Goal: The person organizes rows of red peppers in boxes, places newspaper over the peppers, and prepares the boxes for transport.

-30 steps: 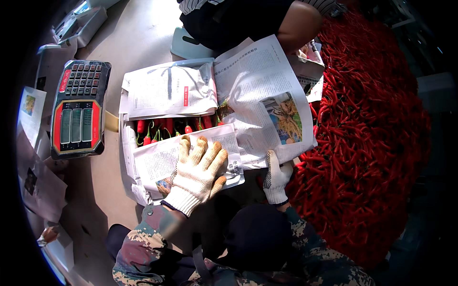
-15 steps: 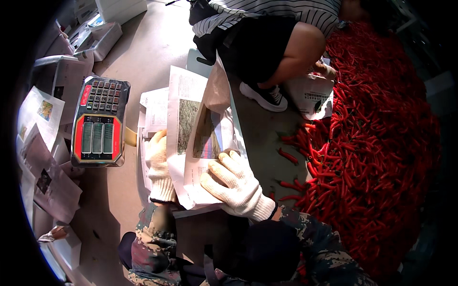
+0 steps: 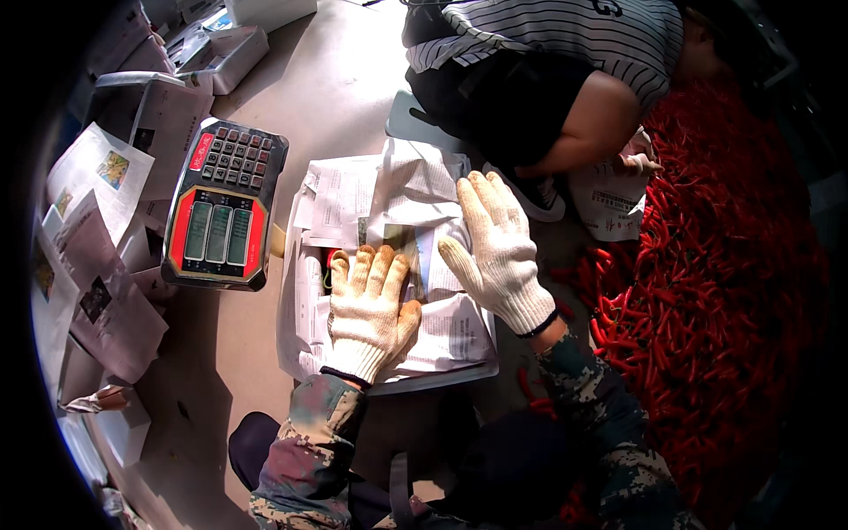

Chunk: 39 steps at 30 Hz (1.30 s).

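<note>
In front of me stands a white box (image 3: 433,383) lined with newspaper (image 3: 452,334), whose sheets are folded over the top. A bit of red and green shows through a gap at the left of the paper. My left hand (image 3: 367,309), in a cream knitted glove, lies flat on the newspaper with its fingers stretched out. My right hand (image 3: 502,256), gloved alike, is spread along the right side of the box with the thumb apart, over the paper's edge. Neither hand grips anything.
A weighing scale's keypad and display (image 3: 221,208) stands left of the box. Beyond it are newspaper-lined boxes (image 3: 141,115) and a white foam box (image 3: 231,60). A large heap of red chilli peppers (image 3: 724,291) covers the right. A co-worker (image 3: 530,88) crouches there, gloved hand near a paper-wrapped bundle (image 3: 608,201).
The raised newspaper sheets have been folded down over the box. My left hand has come from the box's left side onto the paper; my right hand has moved up and right, fingers straightened.
</note>
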Each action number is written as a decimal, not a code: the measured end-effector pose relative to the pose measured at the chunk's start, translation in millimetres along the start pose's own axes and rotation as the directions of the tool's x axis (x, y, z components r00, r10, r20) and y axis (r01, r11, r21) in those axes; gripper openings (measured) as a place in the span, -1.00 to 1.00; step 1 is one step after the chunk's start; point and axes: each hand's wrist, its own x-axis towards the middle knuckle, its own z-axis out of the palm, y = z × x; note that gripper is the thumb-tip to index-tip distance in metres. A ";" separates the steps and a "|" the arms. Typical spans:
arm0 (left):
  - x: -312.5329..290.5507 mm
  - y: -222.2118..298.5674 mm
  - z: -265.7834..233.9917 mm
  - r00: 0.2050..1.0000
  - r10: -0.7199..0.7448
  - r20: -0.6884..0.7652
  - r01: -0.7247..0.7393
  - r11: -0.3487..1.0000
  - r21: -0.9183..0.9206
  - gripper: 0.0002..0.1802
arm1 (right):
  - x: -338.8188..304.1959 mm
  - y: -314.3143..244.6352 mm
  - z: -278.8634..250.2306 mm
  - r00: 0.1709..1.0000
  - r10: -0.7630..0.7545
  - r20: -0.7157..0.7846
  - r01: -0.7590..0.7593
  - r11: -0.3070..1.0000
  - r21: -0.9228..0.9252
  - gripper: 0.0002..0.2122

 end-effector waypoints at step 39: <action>-9.0 -35.3 -28.8 0.482 -0.863 0.149 0.228 -0.040 -0.973 -0.29 | 61.3 -28.5 136.9 0.948 -0.183 0.262 0.197 0.980 -0.029 -0.29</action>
